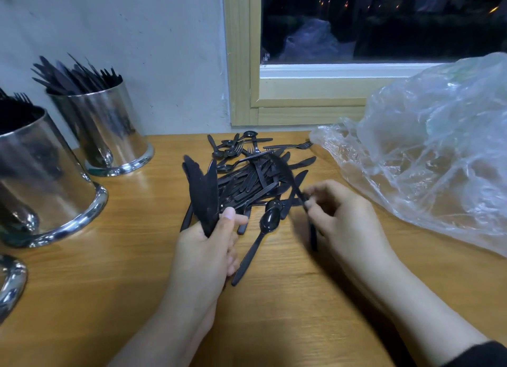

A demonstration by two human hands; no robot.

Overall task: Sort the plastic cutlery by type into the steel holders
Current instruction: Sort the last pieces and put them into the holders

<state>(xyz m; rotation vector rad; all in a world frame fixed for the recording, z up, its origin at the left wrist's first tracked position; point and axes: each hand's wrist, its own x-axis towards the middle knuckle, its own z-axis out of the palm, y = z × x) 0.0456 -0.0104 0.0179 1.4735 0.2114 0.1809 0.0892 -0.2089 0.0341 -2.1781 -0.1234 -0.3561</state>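
A heap of black plastic cutlery (255,174), knives, forks and spoons mixed, lies on the wooden table (109,298) below the window. My left hand (208,246) grips a bunch of black knives (203,191), blades up. My right hand (343,215) pinches one more black knife (290,180) just above the heap; it is blurred by motion. A single black spoon (263,229) lies between my hands. At the left stand steel holders: the far one (109,130) holds knives, the nearer one (41,180) holds forks. The rim of a third holder (11,281) shows at the left edge.
A large crumpled clear plastic bag (439,147) covers the right side of the table. A wall and a wooden window frame (244,65) close off the back. Bare wood lies in front of the heap, toward me.
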